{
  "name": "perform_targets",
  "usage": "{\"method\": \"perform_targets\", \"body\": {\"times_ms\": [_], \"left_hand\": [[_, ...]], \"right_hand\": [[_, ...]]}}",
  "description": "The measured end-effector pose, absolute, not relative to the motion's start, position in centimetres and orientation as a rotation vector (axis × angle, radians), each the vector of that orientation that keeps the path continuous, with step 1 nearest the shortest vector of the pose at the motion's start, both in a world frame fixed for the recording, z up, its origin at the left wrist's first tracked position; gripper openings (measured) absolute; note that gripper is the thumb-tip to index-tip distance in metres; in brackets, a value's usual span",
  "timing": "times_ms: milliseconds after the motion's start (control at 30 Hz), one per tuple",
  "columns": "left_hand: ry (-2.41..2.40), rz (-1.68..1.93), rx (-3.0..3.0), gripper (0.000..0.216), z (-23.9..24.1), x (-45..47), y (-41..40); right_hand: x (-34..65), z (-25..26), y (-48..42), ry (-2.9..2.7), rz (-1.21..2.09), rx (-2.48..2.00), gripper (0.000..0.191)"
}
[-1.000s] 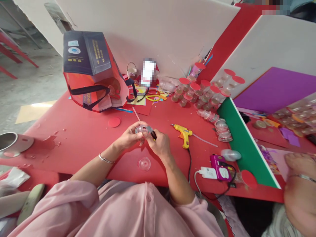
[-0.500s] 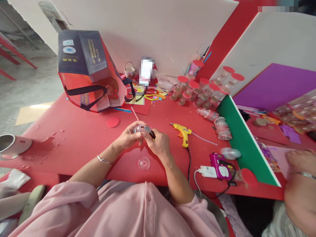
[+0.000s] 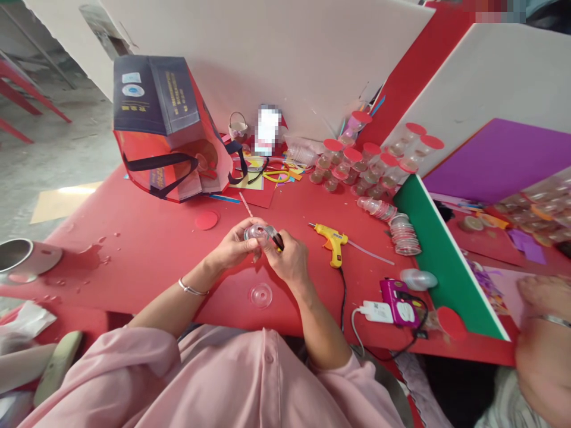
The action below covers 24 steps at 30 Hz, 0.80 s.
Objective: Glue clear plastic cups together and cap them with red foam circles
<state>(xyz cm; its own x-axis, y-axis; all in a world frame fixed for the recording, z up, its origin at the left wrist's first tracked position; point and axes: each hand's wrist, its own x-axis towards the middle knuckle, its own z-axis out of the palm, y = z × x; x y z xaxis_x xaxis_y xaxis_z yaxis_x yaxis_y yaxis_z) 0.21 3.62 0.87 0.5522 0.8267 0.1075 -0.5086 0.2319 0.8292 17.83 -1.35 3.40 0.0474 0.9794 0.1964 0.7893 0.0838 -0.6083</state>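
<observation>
My left hand is closed around a small clear plastic cup, held just above the red table. My right hand grips a pair of black-handled scissors whose metal tip meets the cup's rim. The two hands touch each other over the middle of the table. A clear round lid lies on the table just below them, near the front edge.
A yellow glue gun lies right of my hands, its cord running to a white plug and a magenta device. Several red-lidded jars and a red-and-navy bag stand behind. Another person's hand is at far right. A metal pot sits far left.
</observation>
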Motion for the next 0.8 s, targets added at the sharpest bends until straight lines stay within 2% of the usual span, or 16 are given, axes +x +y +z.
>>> {"method": "perform_targets", "body": {"times_ms": [800], "left_hand": [[0.457,0.946,0.938,0.050,0.23,0.26,3.72]], "right_hand": [[17.76,3.31,-1.41,-1.824,0.385,-1.772,0.062]]}}
